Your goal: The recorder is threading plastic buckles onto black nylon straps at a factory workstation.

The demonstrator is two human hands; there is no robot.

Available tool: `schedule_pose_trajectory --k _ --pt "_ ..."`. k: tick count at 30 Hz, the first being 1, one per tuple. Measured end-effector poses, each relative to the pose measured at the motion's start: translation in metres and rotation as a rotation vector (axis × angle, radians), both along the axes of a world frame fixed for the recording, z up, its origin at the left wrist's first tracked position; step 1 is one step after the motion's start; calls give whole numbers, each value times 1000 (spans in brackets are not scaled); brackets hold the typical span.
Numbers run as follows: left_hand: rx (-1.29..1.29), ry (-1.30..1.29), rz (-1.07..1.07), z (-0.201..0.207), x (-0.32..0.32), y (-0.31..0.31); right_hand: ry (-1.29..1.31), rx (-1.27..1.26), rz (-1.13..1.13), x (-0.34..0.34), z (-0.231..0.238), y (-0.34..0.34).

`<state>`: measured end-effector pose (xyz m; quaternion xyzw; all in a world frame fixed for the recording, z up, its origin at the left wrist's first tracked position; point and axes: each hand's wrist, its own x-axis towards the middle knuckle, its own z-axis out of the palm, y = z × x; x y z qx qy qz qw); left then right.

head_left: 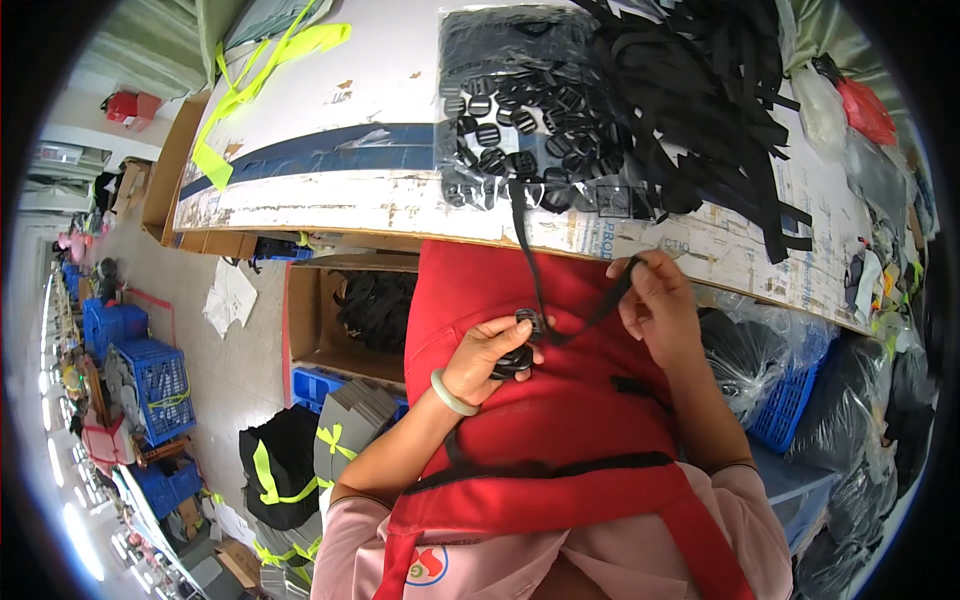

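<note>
Over the red apron (470, 290) on my lap, my left hand (488, 355) is closed on black plastic strap buckles (514, 362), one of them pinched at the thumb and fingertips. A black webbing strap (530, 262) runs down from the table edge to that buckle, then loops up to the right. My right hand (655, 300) pinches the strap's other stretch between thumb and forefinger. On the table just ahead lies a clear plastic bag (455, 100) with many loose black buckles (570, 130). A heap of black straps (690, 110) spreads to its right.
The worn white table (380, 205) has its front edge just beyond my hands. Below it, left, stands a cardboard box (310, 330) of black material. A neon-yellow strap (240, 95) lies at far left on the table. Blue crates (155, 390) and plastic-wrapped bundles (850, 420) flank me.
</note>
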<state>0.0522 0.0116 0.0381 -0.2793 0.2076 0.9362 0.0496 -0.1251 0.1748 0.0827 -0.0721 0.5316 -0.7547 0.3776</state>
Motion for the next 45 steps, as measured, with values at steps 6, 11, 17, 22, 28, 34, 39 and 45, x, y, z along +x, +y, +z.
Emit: schedule_pose_trajectory --k 6,11,17,22,28,34,39,45 --pt "-719 -111 83 11 7 -9 157 213 624 -9 28 -1" --pt "-885 -24 96 17 -5 2 -21 232 651 27 10 -31" --pt "-1292 126 74 16 -7 -2 -218 108 506 30 -8 -38" --pt "-1458 173 112 13 -9 -2 -317 104 487 31 -10 -38" --pt "-1414 152 114 9 -9 -1 -388 97 471 32 -15 -37" --pt "-1500 181 100 5 -10 -1 -427 36 410 37 -25 -36" --pt "-1907 260 3 -4 -8 -9 -301 8 265 42 -31 -44" --pt "-387 -58 141 4 -9 -14 -145 80 406 39 -40 -42"
